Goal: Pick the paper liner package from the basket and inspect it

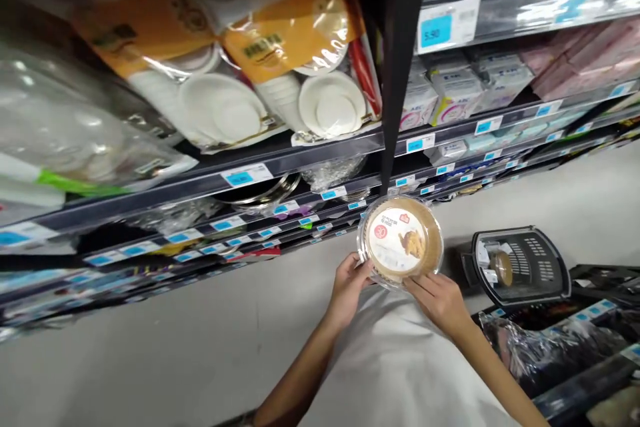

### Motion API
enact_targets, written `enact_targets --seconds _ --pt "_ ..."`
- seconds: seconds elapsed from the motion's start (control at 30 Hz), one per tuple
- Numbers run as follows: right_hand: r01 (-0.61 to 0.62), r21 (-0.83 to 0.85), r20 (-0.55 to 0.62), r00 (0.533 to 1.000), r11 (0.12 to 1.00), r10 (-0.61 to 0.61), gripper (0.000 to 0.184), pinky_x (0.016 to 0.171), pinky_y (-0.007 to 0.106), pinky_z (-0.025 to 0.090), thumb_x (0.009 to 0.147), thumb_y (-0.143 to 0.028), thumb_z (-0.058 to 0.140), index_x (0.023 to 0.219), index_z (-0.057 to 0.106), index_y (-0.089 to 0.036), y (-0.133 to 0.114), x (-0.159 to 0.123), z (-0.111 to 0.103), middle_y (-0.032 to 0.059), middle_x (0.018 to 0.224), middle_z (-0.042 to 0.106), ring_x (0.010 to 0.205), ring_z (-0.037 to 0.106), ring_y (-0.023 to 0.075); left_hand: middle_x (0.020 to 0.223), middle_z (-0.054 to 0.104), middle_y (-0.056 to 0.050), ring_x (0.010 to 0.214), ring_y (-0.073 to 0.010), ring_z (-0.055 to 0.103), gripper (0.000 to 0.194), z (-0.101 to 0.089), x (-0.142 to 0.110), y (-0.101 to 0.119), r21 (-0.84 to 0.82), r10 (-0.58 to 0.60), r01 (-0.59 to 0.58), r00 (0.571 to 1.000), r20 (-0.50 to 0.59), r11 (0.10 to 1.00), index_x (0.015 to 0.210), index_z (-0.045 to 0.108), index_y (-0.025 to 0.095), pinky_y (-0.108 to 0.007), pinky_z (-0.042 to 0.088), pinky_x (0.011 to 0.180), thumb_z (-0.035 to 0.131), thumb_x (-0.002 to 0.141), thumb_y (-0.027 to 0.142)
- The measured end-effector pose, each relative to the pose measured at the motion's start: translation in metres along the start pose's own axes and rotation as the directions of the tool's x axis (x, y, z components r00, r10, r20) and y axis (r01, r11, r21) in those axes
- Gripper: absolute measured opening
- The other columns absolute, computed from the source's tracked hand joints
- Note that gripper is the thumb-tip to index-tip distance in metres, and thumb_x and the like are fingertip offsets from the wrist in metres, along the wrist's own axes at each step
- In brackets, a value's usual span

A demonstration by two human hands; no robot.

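Observation:
A round clear-wrapped pack of brown paper liners point(401, 241) with a white and red label is held up in front of me by both hands. My left hand point(349, 285) grips its lower left rim, fingers curled round the edge. My right hand point(436, 298) grips the lower right rim, thumb on top. The pack tilts with its label facing me.
Store shelves with blue price tags run across the view, holding packs of white paper plates point(225, 107) and boxed goods point(453, 90). A dark upright post point(400, 47) divides them. A black shopping basket point(523, 267) with one item inside stands on the grey floor at right.

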State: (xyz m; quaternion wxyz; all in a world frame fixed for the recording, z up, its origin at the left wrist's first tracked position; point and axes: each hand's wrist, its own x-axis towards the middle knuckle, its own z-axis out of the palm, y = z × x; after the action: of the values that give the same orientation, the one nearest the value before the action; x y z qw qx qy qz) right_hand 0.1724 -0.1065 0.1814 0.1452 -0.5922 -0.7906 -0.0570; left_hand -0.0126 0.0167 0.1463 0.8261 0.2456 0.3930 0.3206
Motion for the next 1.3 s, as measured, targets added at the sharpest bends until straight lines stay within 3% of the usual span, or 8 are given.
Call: enact_targets --seconds 0.13,0.37,0.7,0.87,1.0,1.1,1.23,1.3 --pt "0.054 0.008 0.064 0.996 0.998 -0.055 0.023 0.066 0.034 0.052 0.1 -0.015 0.059 0.121 0.069 -0.015 -0.003 0.011 0.009 0.0094 0.101 0.076 0.077 0.067 0.0206 0.086 0.064 -0.002 0.076 -0.0143 0.062 0.046 -0.017 0.001 0.0 -0.09 0.004 -0.009 0.998 -0.064 0.996 0.079 0.062 0.014 -0.025 0.056 0.062 0.09 0.064 0.047" --pt "0.115 0.043 0.165 0.979 0.992 -0.12 0.034 0.075 0.036 0.056 0.1 -0.01 0.054 0.133 0.061 -0.015 -0.006 0.026 0.013 0.0119 0.115 0.075 0.089 0.07 0.0228 0.083 0.063 -0.002 0.079 -0.0155 0.062 0.048 -0.044 0.004 -0.011 -0.246 -0.051 0.025 0.994 -0.099 0.969 0.077 0.06 0.014 -0.036 0.061 0.073 0.093 0.061 0.044" --pt "0.102 0.038 0.193 0.975 0.994 -0.108 0.045 0.076 0.036 0.058 0.096 -0.004 0.05 0.138 0.058 -0.017 -0.014 0.027 0.013 0.0124 0.121 0.073 0.089 0.07 0.0229 0.082 0.063 -0.001 0.079 -0.0133 0.061 0.045 -0.054 0.006 -0.016 -0.306 -0.002 -0.011 0.999 -0.043 0.952 0.077 0.061 0.014 -0.03 0.058 0.075 0.092 0.065 0.044" --pt "0.033 0.073 0.139 0.989 0.997 -0.043 0.045 0.08 0.037 0.059 0.096 -0.004 0.054 0.138 0.059 -0.019 -0.021 0.026 0.013 0.0113 0.121 0.073 0.092 0.071 0.0229 0.086 0.065 -0.002 0.081 -0.0137 0.061 0.044 -0.055 0.007 -0.017 -0.329 -0.001 -0.003 1.0 -0.012 0.944 0.079 0.062 0.015 -0.03 0.057 0.076 0.093 0.064 0.043" --pt "-0.094 0.155 -0.047 0.994 0.983 0.102 0.035 0.082 0.038 0.059 0.097 -0.011 0.062 0.13 0.062 -0.022 -0.029 0.024 0.011 0.0124 0.114 0.071 0.098 0.069 0.0248 0.087 0.065 -0.002 0.08 -0.0129 0.06 0.043 -0.061 0.009 -0.019 -0.322 0.023 -0.024 1.0 -0.007 0.947 0.08 0.063 0.015 -0.027 0.055 0.075 0.091 0.066 0.044" --pt "-0.343 0.276 -0.2 0.893 0.898 0.403 0.025 0.072 0.038 0.058 0.097 -0.021 0.065 0.122 0.063 -0.024 -0.032 0.021 0.012 0.011 0.101 0.067 0.082 0.066 0.0228 0.082 0.064 -0.001 0.075 -0.0111 0.058 0.041 -0.071 0.012 -0.022 -0.296 0.056 -0.055 0.998 -0.006 0.954 0.079 0.064 0.015 -0.023 0.052 0.07 0.091 0.067 0.043" --pt "-0.583 0.541 -0.219 0.599 0.606 0.771 0.027 0.062 0.034 0.054 0.094 -0.036 0.067 0.117 0.061 -0.023 -0.024 0.019 0.018 0.007 0.093 0.063 0.071 0.061 0.0196 0.084 0.066 -0.001 0.075 -0.0104 0.06 0.037 -0.086 0.015 -0.023 -0.293 0.096 -0.082 0.995 0.034 0.953 0.083 0.067 0.016 -0.022 0.051 0.071 0.091 0.069 0.04" --pt "-0.611 0.622 -0.171 0.504 0.489 0.847 0.029 0.061 0.032 0.052 0.093 -0.041 0.067 0.114 0.062 -0.022 -0.016 0.021 0.02 0.0066 0.092 0.064 0.071 0.061 0.0193 0.084 0.066 -0.001 0.075 -0.0097 0.06 0.036 -0.091 0.015 -0.024 -0.294 0.105 -0.088 0.993 0.045 0.952 0.084 0.068 0.016 -0.022 0.05 0.072 0.091 0.069 0.039"
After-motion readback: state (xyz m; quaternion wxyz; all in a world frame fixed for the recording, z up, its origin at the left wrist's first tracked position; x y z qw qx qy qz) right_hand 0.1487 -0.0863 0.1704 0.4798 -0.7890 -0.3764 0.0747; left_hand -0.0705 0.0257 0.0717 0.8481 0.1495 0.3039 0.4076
